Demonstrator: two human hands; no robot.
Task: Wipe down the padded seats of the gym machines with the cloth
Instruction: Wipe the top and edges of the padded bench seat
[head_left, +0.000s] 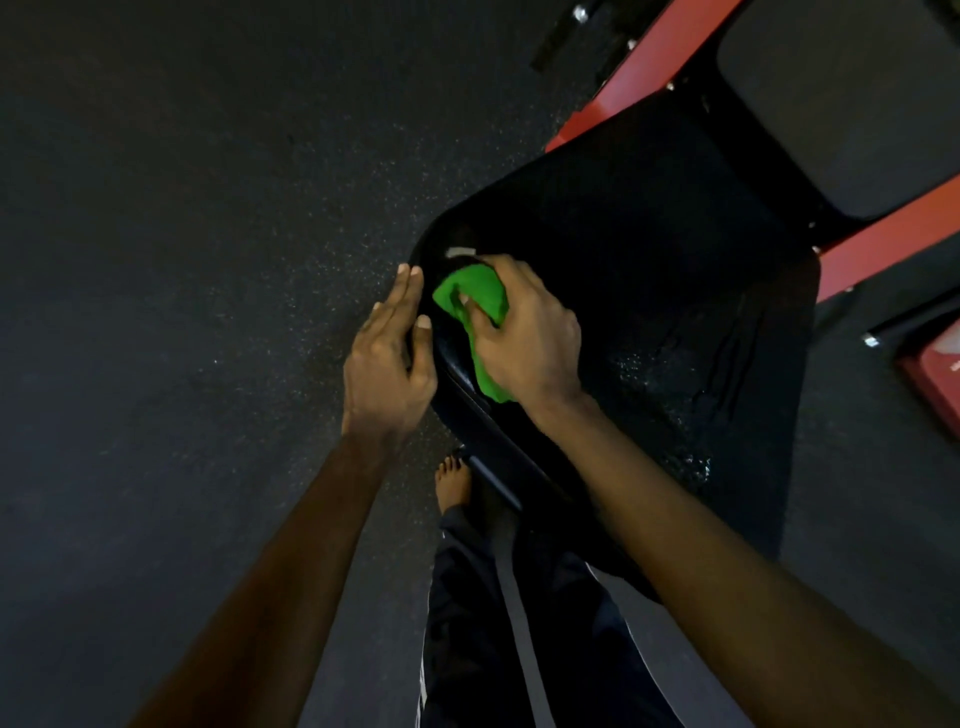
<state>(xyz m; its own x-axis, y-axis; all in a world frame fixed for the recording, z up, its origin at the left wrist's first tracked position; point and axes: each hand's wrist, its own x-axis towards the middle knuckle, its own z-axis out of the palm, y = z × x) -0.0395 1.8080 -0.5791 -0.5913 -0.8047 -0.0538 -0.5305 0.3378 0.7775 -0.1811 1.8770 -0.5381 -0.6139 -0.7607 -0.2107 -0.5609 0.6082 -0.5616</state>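
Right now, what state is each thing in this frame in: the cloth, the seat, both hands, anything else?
Bunched green cloth: crumpled, pressed on the seat near its left corner.
Black padded seat: shiny, wet-looking streaks on its right part.
Right hand: fingers curled over the cloth, gripping it.
Left hand: fingers straight, resting against the seat's edge.
Red metal frame: beyond the seat, untouched.

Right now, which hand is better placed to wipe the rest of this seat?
Right: the right hand grips the green cloth on the seat pad; the left hand only rests against its edge.
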